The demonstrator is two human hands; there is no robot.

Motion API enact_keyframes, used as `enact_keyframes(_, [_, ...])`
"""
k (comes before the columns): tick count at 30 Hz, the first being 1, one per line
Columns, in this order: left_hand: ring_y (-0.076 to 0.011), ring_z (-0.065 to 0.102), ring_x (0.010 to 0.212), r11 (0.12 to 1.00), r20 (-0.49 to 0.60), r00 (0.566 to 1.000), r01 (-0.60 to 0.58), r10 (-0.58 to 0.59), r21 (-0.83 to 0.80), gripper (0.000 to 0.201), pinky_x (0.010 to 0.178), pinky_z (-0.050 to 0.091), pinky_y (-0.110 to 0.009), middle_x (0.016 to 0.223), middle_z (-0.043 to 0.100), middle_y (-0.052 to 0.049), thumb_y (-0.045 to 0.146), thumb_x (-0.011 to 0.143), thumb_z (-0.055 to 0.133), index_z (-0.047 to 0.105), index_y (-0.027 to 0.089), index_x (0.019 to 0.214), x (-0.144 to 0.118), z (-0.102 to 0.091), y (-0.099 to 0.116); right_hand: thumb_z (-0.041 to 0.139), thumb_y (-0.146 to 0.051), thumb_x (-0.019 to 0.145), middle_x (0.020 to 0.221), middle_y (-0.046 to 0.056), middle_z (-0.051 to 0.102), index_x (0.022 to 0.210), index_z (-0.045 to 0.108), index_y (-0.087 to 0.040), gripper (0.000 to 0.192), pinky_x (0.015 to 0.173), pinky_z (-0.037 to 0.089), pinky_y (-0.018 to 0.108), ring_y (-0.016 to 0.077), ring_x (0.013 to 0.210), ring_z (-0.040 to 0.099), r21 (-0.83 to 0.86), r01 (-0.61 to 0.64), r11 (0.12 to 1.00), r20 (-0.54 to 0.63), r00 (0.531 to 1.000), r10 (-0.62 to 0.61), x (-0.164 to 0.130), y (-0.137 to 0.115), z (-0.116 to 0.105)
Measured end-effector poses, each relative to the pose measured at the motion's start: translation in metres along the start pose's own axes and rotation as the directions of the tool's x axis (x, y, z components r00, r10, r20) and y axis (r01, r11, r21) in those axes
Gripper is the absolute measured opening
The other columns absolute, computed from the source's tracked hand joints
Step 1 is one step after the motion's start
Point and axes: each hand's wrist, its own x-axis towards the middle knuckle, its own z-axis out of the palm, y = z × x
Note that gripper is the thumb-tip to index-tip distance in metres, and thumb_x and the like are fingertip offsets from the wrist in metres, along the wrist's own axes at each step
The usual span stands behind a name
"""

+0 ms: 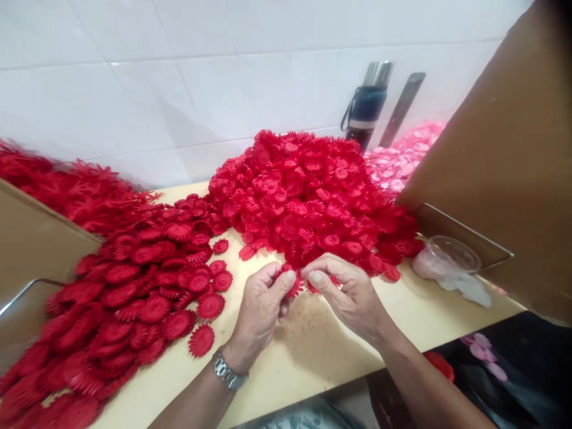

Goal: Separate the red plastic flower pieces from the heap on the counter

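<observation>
My left hand (pixel 263 295) is closed, with a red toothed flower disc (pixel 295 285) pinched between thumb and fingers. Facing it, my right hand (pixel 348 292) is closed too, thumb against forefinger, right beside that disc. Some red shows behind the right thumb, but what these fingers pinch is not clear. Both hands hover over the near part of the table, in front of a tall heap of red flower pieces (pixel 295 196). To the left spreads a pile of thicker red toothed discs (pixel 152 298), with one single disc (pixel 201 341) lying apart near my left wrist.
Cardboard panels (pixel 496 155) stand right and left (pixel 40 238). Pink pieces (pixel 402 158), a blue flask (pixel 369 107) and a dark flat bar (pixel 404 107) are by the tiled wall. A clear plastic tub (pixel 453 253) sits on the yellowish table (pixel 308 357).
</observation>
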Motion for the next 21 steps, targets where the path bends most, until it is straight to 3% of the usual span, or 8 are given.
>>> enact_keyframes(5, [-0.0034,0.027,0.041,1.0,0.014,1.0,0.013,-0.012,-0.024,0.034,0.038,0.02,-0.017,0.048,0.034,0.008,0.044,0.072,0.063,0.047,0.016,0.061,-0.002,-0.001,-0.003,0.058,-0.032,0.08,0.069,-0.001,0.054,0.075,0.056,-0.019,0.014,0.06,0.041,0.023,0.0116,0.065,0.052,-0.005,-0.032,0.999,0.024,0.999,0.032,-0.001,-0.003,0.012])
enact_keyframes(12, [-0.0046,0.029,0.043,1.0,-0.01,1.0,0.007,-0.007,0.017,0.039,0.039,0.022,-0.018,0.048,0.037,0.006,0.049,0.07,0.062,0.048,0.015,0.055,-0.01,-0.002,-0.003,0.061,-0.024,0.077,0.067,-0.002,0.051,0.069,0.053,-0.019,0.012,0.057,0.039,0.022,0.0106,0.063,0.049,0.013,-0.041,0.999,0.126,0.991,0.039,0.0,0.0,0.014])
enact_keyframes(17, [-0.0076,0.042,0.045,0.993,0.094,0.996,-0.012,0.0,0.121,0.027,0.041,0.032,-0.018,0.053,0.05,0.003,0.041,0.077,0.056,0.056,0.016,0.071,-0.019,-0.005,0.001,0.049,-0.018,0.083,0.065,0.0,0.05,0.065,0.053,-0.018,0.018,0.058,0.036,0.024,0.0116,0.062,0.047,-0.073,0.032,0.997,0.084,0.996,-0.026,-0.001,0.002,0.009])
enact_keyframes(21, [-0.0085,0.045,0.043,0.997,0.034,0.999,0.002,-0.005,0.077,0.019,0.039,0.036,-0.018,0.051,0.051,0.003,0.033,0.076,0.058,0.056,0.015,0.069,-0.022,-0.004,-0.002,0.045,-0.016,0.083,0.063,0.0,0.049,0.065,0.051,-0.018,0.02,0.057,0.036,0.024,0.0118,0.06,0.047,-0.083,0.036,0.996,0.034,0.999,-0.033,-0.005,0.002,0.015])
